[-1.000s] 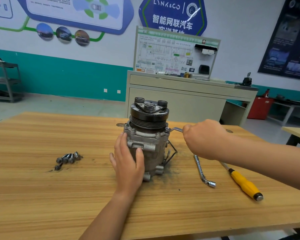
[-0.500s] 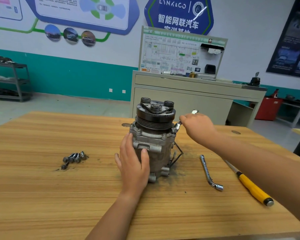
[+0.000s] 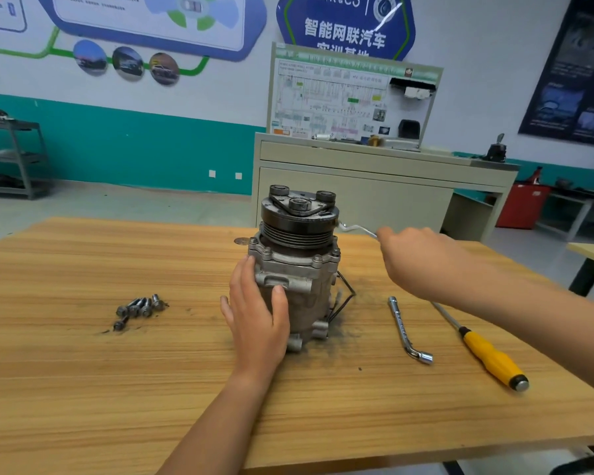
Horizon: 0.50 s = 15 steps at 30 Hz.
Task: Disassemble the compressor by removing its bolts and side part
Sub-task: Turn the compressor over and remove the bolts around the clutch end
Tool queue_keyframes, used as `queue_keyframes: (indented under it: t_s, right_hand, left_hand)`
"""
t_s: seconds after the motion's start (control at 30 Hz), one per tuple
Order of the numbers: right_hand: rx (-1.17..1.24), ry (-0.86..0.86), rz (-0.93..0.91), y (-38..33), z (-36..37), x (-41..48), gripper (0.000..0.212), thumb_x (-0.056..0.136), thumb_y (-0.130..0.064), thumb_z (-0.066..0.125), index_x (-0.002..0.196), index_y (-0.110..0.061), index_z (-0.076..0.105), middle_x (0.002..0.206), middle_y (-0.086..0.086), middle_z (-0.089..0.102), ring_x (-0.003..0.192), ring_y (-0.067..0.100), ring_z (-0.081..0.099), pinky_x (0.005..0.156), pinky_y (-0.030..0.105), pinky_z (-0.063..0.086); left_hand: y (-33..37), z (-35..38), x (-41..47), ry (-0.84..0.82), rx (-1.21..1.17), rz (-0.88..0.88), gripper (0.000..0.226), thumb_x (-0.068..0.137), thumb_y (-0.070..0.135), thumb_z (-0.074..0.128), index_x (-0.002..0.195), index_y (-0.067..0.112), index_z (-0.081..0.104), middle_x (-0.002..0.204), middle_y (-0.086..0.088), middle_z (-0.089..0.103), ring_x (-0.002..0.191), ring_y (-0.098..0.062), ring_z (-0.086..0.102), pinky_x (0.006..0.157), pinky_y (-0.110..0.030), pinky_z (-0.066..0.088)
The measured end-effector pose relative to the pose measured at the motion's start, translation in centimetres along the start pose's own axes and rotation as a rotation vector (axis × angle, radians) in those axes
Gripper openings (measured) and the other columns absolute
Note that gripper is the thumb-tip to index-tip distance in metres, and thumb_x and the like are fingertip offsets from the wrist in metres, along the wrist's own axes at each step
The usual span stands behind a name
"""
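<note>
The compressor [image 3: 297, 258] stands upright on the wooden table [image 3: 117, 389], black pulley on top, grey housing below. My left hand [image 3: 259, 317] wraps around the front left of the housing. My right hand [image 3: 422, 260] is to the right of the pulley, closed on the handle of a thin metal wrench [image 3: 355, 229]. The wrench's far end sits at the compressor's upper right edge, behind the pulley. Several removed bolts [image 3: 138, 308] lie in a small pile on the table, left of the compressor.
An L-shaped socket wrench [image 3: 407, 332] and a yellow-handled screwdriver [image 3: 487, 354] lie on the table at the right. Dark grime surrounds the compressor's base. A beige cabinet [image 3: 357, 197] with a diagram board stands behind the table.
My right hand with the wrench has swung from near the front right of the housing, back and out to the right. The left hand stays on the housing.
</note>
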State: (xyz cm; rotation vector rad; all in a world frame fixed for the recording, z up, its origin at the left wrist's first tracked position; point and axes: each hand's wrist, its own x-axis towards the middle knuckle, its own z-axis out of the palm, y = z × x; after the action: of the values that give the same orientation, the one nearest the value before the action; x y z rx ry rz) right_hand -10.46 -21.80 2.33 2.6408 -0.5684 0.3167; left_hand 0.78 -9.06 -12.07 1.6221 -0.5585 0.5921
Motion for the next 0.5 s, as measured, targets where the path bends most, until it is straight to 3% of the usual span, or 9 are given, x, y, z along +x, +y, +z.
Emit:
queue_keyframes:
  t_s: [0.37, 0.5]
  right_hand:
    - [-0.18, -0.079, -0.08, -1.5, -1.1, -0.9, 0.026, 0.089, -0.003, 0.047, 0.114, -0.011, 0.047, 0.06, -0.002, 0.031, 0.047, 0.011, 0.032, 0.038, 0.022, 0.026]
    - [-0.246, -0.104, -0.129, -2.5, -2.2, -1.6, 0.028, 0.091, -0.001, 0.045, 0.119, -0.004, 0.046, 0.062, 0.001, 0.026, 0.047, 0.014, 0.026, 0.045, 0.025, 0.032]
  left_hand:
    - [0.1, -0.1, 0.0, 0.002, -0.005, -0.008, 0.065, 0.084, 0.042, 0.029, 0.141, 0.011, 0.034, 0.144, -0.005, 0.037, 0.131, -0.012, 0.028, 0.107, -0.062, 0.018]
    - [0.0, -0.1, 0.0, 0.001, -0.005, -0.004, 0.065, 0.084, 0.042, 0.029, 0.141, 0.01, 0.034, 0.143, -0.007, 0.037, 0.131, -0.016, 0.031, 0.106, -0.062, 0.019]
